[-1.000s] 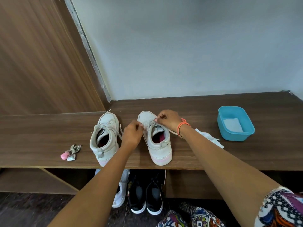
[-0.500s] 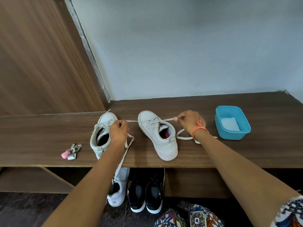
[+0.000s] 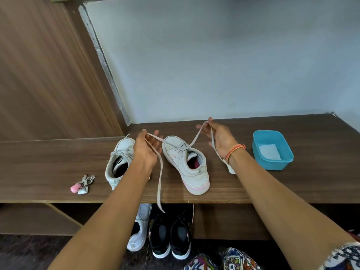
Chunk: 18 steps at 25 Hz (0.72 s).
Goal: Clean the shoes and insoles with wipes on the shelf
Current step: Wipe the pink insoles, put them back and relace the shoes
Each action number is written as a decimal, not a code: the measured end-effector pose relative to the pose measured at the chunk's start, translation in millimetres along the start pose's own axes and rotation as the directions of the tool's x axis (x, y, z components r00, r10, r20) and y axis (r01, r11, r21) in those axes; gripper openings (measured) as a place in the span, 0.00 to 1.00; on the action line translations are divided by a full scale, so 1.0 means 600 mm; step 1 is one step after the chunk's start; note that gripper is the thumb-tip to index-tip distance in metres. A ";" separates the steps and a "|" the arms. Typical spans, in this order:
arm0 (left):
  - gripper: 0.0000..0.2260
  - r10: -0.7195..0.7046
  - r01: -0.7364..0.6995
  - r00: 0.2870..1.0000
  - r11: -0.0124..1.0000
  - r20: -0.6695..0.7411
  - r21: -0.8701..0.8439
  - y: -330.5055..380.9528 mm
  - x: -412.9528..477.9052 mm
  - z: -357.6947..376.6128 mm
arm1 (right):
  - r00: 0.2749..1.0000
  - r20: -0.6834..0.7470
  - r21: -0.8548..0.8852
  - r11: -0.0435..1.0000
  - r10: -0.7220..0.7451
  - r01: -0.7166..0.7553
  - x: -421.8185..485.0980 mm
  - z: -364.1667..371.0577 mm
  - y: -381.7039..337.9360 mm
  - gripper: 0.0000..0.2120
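Two pale grey sneakers stand on the brown shelf (image 3: 39, 164). The right sneaker (image 3: 187, 162) has a pink sole and its heel faces me. The left sneaker (image 3: 118, 162) is partly behind my left forearm. My left hand (image 3: 147, 149) pinches one end of the loose lace (image 3: 160, 182), which hangs down past the shelf edge. My right hand (image 3: 220, 137) pinches the other lace end, raised above the shoe's right side. A white wipe (image 3: 230, 169) peeks out from behind my right wrist.
A blue plastic tub (image 3: 272, 149) with something white inside sits at the right. A small bunch of keys with a pink fob (image 3: 81, 185) lies at the left. Below the shelf stand a white shoe (image 3: 139, 230) and a black pair (image 3: 171, 234).
Both hands went from the shoe's tongue outward, drawing the lace loose, and now lift its ends higher and farther back. The right sneaker has turned a little.
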<state>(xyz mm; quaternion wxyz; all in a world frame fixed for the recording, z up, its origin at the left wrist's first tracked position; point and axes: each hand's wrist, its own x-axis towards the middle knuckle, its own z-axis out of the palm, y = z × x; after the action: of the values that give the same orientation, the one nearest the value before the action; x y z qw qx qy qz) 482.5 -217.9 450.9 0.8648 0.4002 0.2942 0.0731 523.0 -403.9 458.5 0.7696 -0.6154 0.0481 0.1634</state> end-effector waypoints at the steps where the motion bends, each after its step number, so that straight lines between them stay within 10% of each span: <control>1: 0.15 0.003 -0.002 1.000 1.000 0.015 -0.028 0.004 -0.005 0.005 | 0.999 0.037 0.038 0.999 0.004 -0.005 0.002 0.006 -0.002 0.18; 5: 0.15 0.057 -0.051 0.996 0.993 0.062 -0.104 0.024 -0.019 0.028 | 0.997 0.056 0.068 0.996 -0.061 0.057 0.006 0.034 -0.011 0.12; 8: 0.15 0.087 -0.078 0.991 0.994 0.105 -0.082 0.032 -0.022 0.044 | 0.983 0.087 -0.267 0.947 -0.161 0.179 0.011 0.051 -0.009 0.08; 13: 0.15 0.102 -0.086 0.974 0.992 0.200 -0.088 0.032 -0.022 0.077 | 0.905 0.422 -0.694 0.621 -0.059 0.364 0.026 0.062 -0.003 0.31; 18: 0.13 0.105 -0.121 0.954 0.992 0.281 0.038 0.028 -0.027 0.090 | 0.882 0.459 -0.805 0.369 -0.107 0.464 0.024 0.082 0.002 0.13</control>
<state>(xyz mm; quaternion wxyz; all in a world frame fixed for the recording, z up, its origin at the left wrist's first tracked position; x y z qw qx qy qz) 501.4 -247.7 497.6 0.8806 0.4464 0.1484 0.0573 529.8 -353.4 464.9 0.3323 -0.8901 -0.2855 0.1256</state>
